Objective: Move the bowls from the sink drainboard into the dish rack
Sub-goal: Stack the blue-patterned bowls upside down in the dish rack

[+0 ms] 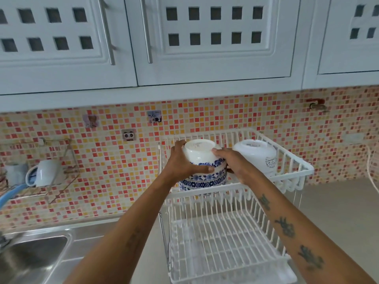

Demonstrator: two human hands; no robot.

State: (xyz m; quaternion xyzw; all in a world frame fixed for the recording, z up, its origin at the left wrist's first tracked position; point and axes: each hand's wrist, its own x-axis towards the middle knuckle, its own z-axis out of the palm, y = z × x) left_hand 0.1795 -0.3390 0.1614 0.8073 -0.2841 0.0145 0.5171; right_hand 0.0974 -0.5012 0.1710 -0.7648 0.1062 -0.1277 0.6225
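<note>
A white two-tier wire dish rack (291, 171) stands on the counter right of the sink. In its upper tier both hands hold an upside-down white bowl with a blue flower band (200, 152), which rests on a stack of similar blue-patterned bowls (203, 181). My left hand (181, 160) grips the top bowl's left side with the thumb across its front. My right hand (233, 162) grips its right side. A plain white bowl (256, 154) lies upside down beside them, at the right of the same tier. The lower tier (221, 242) holds nothing.
The steel sink (30, 259) and its drainboard (92, 232) lie at the lower left. A wire wall holder with a white mug (46, 172) hangs on the mosaic tiles. White cabinets (205, 48) hang close overhead. Grey counter (338, 212) extends right of the rack.
</note>
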